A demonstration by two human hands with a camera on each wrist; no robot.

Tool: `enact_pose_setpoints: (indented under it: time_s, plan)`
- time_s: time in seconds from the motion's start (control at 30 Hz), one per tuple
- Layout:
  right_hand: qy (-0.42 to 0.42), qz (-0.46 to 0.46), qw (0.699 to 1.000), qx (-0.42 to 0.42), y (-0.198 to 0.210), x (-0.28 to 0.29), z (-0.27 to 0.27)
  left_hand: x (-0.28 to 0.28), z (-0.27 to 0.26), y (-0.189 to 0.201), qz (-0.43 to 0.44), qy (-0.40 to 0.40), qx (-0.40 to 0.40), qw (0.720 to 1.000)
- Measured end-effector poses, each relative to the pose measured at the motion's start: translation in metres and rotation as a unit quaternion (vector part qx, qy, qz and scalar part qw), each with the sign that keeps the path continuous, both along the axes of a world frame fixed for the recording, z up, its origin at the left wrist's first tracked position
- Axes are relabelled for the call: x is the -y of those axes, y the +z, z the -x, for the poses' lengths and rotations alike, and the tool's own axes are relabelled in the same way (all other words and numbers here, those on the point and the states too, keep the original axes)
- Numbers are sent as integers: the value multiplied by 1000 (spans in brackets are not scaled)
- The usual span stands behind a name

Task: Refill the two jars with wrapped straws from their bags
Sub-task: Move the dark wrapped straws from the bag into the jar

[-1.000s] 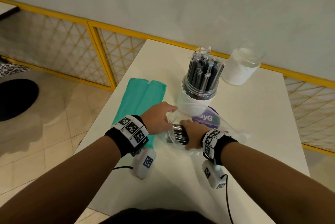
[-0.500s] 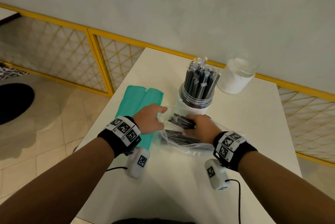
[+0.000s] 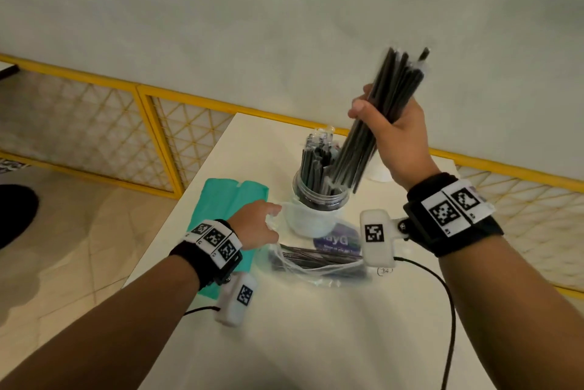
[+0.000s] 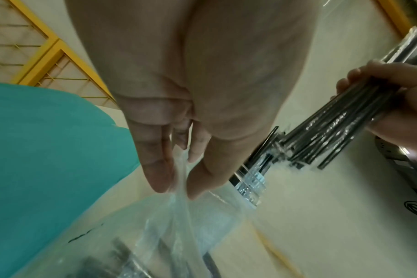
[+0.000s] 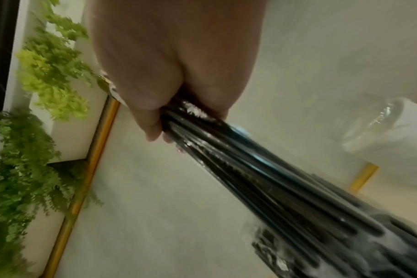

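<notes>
Right above the jar of black straws (image 3: 320, 181), the right hand (image 3: 396, 133) is clamped round a bundle of wrapped black straws (image 3: 379, 118), long axis steeply tilted, lower tips just over the jar mouth, so dropping them in looks like that hand's job. The left hand (image 3: 256, 225) pinches the clear straw bag (image 3: 316, 260) flat on the table. The left wrist view shows that pinch properly; the head view doesn't.
</notes>
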State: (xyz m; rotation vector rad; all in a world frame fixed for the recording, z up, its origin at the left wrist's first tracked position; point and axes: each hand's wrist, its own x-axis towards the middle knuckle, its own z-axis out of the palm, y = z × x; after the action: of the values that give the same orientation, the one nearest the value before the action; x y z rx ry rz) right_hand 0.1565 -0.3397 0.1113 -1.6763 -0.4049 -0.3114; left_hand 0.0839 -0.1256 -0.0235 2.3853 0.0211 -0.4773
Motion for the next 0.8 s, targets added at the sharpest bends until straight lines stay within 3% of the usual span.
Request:
enact_pose_setpoints:
  time_s: [0.2, 0.47, 0.8]
  plan:
    - [-51, -40, 998, 17, -15, -13, -17, 5, -7, 1, -7, -5, -5, 1000]
    - [-79, -15, 995, -55, -70, -22, -19, 6, -14, 3, -10, -11, -17, 1000]
    - [-80, -103, 991, 16, -26, -27, -28, 4, -16, 2, -7, -16, -25, 1000]
